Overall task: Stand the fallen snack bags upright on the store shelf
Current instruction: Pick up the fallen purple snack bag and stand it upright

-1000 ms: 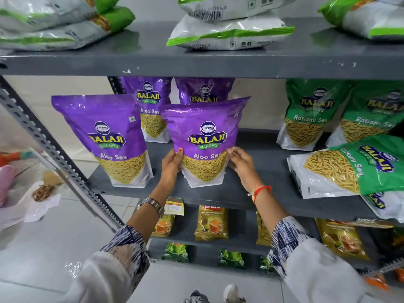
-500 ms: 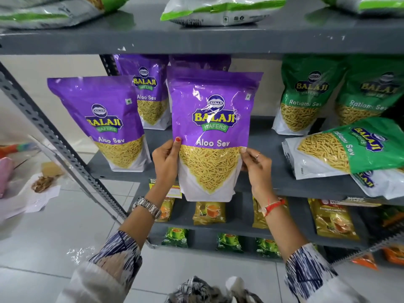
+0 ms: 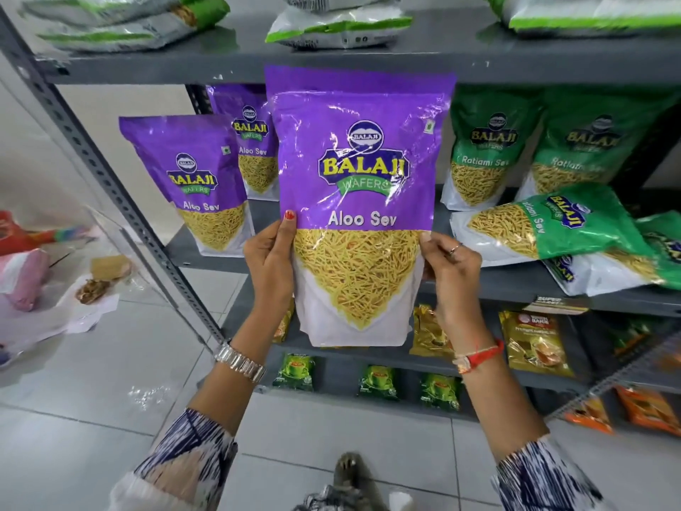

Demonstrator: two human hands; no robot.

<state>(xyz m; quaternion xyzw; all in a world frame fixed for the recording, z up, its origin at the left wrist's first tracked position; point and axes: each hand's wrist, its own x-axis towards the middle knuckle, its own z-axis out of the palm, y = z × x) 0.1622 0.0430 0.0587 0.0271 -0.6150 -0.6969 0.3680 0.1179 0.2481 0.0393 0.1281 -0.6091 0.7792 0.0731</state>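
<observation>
The purple Aloo Sev bag (image 3: pixel 359 212) hangs upright in mid-air in front of the middle shelf (image 3: pixel 516 285), long axis vertical, clear of the board. The left hand (image 3: pixel 269 267) is clamped on its left edge and the right hand (image 3: pixel 451 269) on its right edge. The open spot lies behind and below the bag (between the standing purple bag (image 3: pixel 191 182) and the fallen green bag (image 3: pixel 552 223)), so it likely goes straight back and down.
</observation>
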